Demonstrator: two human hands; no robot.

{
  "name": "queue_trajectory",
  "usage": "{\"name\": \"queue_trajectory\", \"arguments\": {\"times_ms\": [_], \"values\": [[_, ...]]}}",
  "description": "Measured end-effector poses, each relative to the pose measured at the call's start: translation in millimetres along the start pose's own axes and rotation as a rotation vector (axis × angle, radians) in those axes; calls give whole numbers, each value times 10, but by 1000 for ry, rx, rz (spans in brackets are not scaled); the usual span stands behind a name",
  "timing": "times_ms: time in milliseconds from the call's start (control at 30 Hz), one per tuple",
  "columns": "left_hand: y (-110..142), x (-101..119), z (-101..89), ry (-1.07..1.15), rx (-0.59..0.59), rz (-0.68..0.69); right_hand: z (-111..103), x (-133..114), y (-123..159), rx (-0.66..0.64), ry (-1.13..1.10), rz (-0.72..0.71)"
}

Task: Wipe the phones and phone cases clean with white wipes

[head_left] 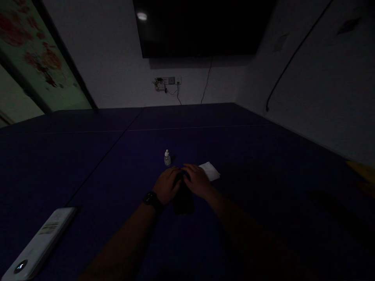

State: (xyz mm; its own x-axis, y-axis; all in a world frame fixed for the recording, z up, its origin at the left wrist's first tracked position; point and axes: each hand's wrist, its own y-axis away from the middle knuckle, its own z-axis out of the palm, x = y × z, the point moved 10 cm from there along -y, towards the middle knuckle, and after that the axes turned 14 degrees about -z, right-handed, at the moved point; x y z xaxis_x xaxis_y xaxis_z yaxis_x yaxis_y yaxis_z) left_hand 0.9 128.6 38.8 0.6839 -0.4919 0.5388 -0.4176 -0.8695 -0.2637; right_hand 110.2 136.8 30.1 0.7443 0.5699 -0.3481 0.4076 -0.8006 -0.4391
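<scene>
Both my hands are at the far end of a dark, flat, rectangular thing, which looks like a phone, on the blue table. My left hand, with a black watch at its wrist, curls along its left side. On the right side my right hand bends its fingers over the upper edge. Dim light hides the exact finger contact. Just beyond my left hand stands a small clear dropper bottle with a white top. A folded white cloth or tissue lies beside my right hand.
At the near left lies a long white device with a round dark spot. A seam line crosses the table. Behind it are a wall with sockets, hanging cables and a large dark screen. Something yellow shows at the right edge.
</scene>
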Motion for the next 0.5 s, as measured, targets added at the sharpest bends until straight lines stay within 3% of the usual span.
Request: {"name": "queue_trajectory", "arguments": {"times_ms": [267, 500], "values": [[-31, -260, 232, -116, -84, -19, 168, 7, 65, -144, 77, -99], [48, -174, 302, -122, -294, 67, 173, 59, 52, -136, 72, -85]]}}
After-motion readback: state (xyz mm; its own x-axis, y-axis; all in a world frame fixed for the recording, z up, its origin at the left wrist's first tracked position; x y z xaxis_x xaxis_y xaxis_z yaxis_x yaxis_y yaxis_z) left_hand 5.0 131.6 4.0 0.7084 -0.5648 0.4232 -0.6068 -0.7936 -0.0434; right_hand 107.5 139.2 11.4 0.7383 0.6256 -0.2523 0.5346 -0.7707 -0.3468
